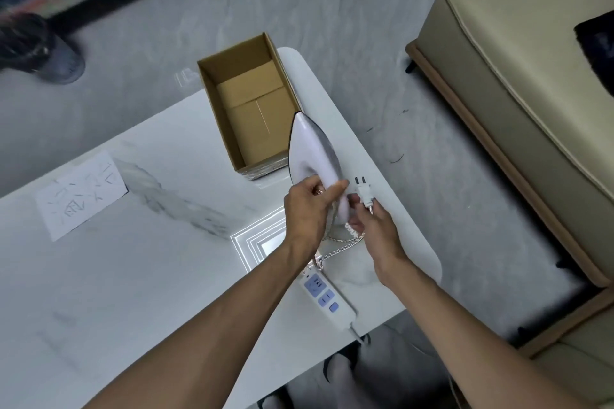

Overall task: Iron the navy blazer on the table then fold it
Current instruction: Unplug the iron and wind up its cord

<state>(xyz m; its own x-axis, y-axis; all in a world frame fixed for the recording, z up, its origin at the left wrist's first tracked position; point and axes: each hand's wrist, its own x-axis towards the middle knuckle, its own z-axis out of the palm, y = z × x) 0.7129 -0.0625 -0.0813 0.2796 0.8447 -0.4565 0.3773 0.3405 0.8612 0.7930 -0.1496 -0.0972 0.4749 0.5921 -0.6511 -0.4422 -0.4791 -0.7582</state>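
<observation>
The left hand (309, 206) had its grip clamped on the iron (315, 156), at the worktop's (133, 276) right edge just beside the box (246, 109). The right hand's (375, 226) grip pinched the plug (363, 192), near the power strip (327, 297). A dark cloth (596, 43) lay on the sofa (515, 109).

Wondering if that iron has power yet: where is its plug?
In the head view, right of centre: the right hand holds the plug beside the iron, clear of the power strip nearer the person.
</observation>
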